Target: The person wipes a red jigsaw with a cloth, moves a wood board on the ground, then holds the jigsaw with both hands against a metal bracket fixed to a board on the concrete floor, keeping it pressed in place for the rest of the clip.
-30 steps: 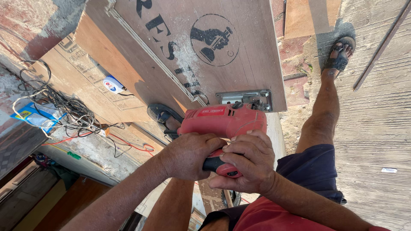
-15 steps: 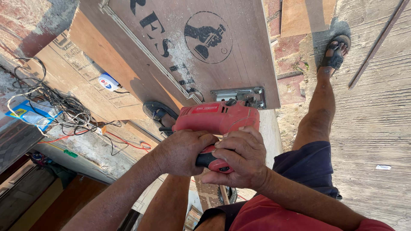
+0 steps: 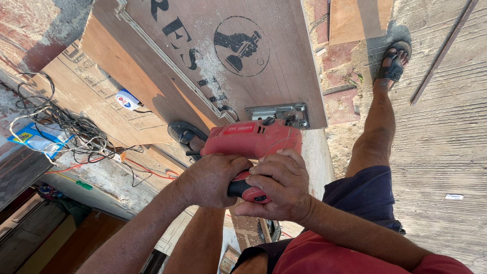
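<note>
Sunlit concrete floor (image 3: 446, 152), brick patches (image 3: 345, 76), tangled cables (image 3: 66, 127) beside spare boards (image 3: 96, 96).

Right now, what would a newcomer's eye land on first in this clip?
First the red jigsaw at centre, gripped from behind by the left hand and right hand, its metal shoe on the near edge of a plywood sheet bearing a round black stamp. Next, the tangle of cables at left, and a sandalled foot at upper right.

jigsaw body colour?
Red, with a black grip; the jigsaw shows best in the head view.
</note>
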